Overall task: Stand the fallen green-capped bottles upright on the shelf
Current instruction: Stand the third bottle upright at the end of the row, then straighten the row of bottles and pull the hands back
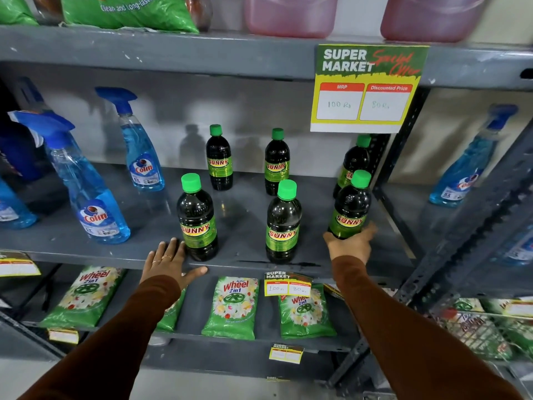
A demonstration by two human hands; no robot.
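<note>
At the front edge of the grey metal shelf (253,268), my left hand (167,262) lies flat, fingers spread and empty, just left of a dark plastic "SUNNY" bottle with green cap and green label (197,219). My right hand (350,246) grips the base of another SUNNY bottle (350,207), slightly tilted. Between my hands a third (282,223) stands upright; beyond my fingers, three more stand behind. Above them hangs a "SUPER MARKET" tag (364,88): 100 Rs, 80 Rs.

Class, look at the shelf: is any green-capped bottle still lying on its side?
No: all six green-capped bottles stand upright on the shelf, the right hand holding one.
</note>
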